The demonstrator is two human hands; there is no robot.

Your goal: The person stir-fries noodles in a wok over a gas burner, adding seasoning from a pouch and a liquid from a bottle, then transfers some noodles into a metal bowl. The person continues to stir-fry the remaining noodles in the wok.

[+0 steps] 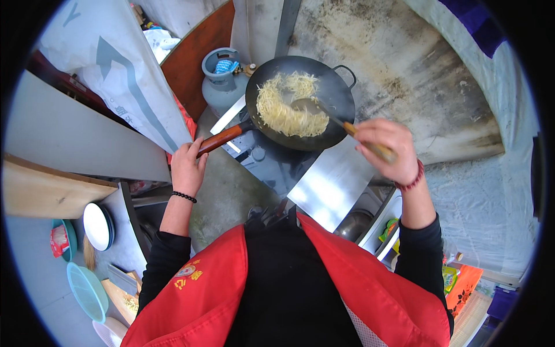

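Note:
A dark wok (337, 128) sits over the stove, with a long brown wooden handle toward the left and a small loop handle at its far right. Pale yellow shreds (292, 118), cut thin like potato or sprouts, lie in a curved heap inside it. My left hand (187, 165) is closed round the end of the wok's wooden handle. In my right hand (388, 146) is a spatula (350, 128) with a wooden grip. Its metal head reaches into the wok at the inner edge of the shreds, partly hidden among them.
Behind the wok stands a grey gas cylinder (222, 87). A shiny metal worktop (332, 185) lies right of the stove. At the left are white plates (97, 226), a turquoise basket (87, 292) and a cleaver (122, 280) on a cutting board. A stained wall panel (399, 75) rises beyond the wok.

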